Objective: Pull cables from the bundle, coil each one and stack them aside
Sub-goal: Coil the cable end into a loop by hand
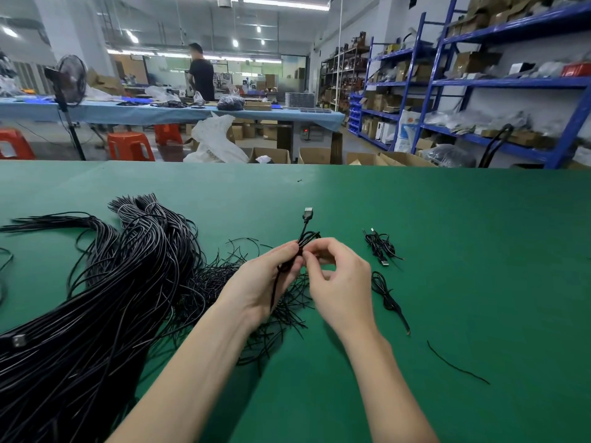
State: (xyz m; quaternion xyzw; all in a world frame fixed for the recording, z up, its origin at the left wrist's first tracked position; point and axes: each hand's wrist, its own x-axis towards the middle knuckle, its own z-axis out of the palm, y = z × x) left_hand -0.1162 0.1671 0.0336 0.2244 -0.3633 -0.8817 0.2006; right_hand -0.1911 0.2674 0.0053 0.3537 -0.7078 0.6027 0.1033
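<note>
The big bundle (pixel 105 282) of black cables lies on the left of the green counter (pixel 447 219), and it is cut off by the left and lower edge, so I cannot see how far it goes. Its strands are thin, round and a little shiny, many lying in long curves, and near the hands they break into a loose tangle of fine ends (pixel 256 282). How many cables are there is impossible to count.

Above the middle of the counter the left hand (pixel 265 282) grips a small folded cable (pixel 303 238); the fingers curl around the gathered loops, which are partly hidden behind them. One end stands up from the grip and finishes in a flat metal USB plug (pixel 308 213). The right hand (pixel 339 279) pinches the same cable with thumb and forefinger just beside the left fingers; the exact contact is hard to make out.

To the right, two coiled cables rest on the soft-looking green surface: one (pixel 380 247) farther away, one (pixel 387 292) nearer with a tail running toward me. A single short black piece (pixel 457 362) lies apart from them.
</note>
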